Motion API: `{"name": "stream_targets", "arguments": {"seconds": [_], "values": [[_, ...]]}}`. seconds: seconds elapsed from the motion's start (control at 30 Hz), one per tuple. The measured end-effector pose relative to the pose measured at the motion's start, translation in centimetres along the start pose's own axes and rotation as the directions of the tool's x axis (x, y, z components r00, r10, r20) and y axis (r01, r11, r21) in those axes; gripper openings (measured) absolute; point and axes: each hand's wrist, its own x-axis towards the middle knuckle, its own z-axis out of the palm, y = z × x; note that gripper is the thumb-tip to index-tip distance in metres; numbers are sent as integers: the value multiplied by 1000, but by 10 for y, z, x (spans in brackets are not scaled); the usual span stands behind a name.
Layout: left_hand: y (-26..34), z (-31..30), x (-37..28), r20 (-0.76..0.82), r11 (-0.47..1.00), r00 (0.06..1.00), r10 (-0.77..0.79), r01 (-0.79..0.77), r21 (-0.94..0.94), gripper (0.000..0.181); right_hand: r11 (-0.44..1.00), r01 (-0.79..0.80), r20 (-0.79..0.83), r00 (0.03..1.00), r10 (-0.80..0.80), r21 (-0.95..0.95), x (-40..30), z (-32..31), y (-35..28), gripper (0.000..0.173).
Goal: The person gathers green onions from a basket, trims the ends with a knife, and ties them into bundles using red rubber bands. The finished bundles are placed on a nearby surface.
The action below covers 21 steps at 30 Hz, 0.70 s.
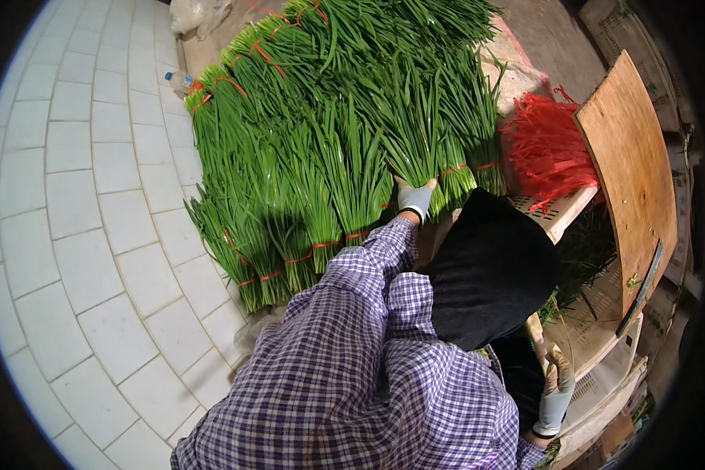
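Note:
My left hand [417, 195], in a pale work glove, grips the lower stalks of a bunch of green garlic chives [408, 135], whose leaves fan away from me. Around it lie rows of more chive bunches [311, 205], many bound with red ties. At the lower right, my right hand [558, 376], gloved too, rests at the edge of a white plastic crate [593, 352] with its fingers close together; whether it holds anything cannot be told. Red plastic strips [546, 147] lie in a heap right of the bunches.
A wooden board [637, 176] leans over the crates, with a dark narrow blade or strip [640, 288] on it. Loose chives [587, 264] lie beneath. White wall tiles [94, 205] border the left side, near a plastic bottle [179, 80]. My knee in black [493, 270] juts between both hands.

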Motion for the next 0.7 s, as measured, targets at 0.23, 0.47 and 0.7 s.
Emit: {"name": "stream_targets", "arguments": {"seconds": [0.23,0.47,0.7], "values": [[34,-37,-41,233,380,583,778,-733,565,78,999,-27,-43,999,26,-37,-11,9,4,27],[24,-36,35,611,-133,544,574,-675,726,71,998,10,-79,997,-15,-57,3,5,-6,27],[47,26,15,392,-96,529,753,-501,860,80,996,-18,-281,959,43,92,-1,32,28,20]]}}
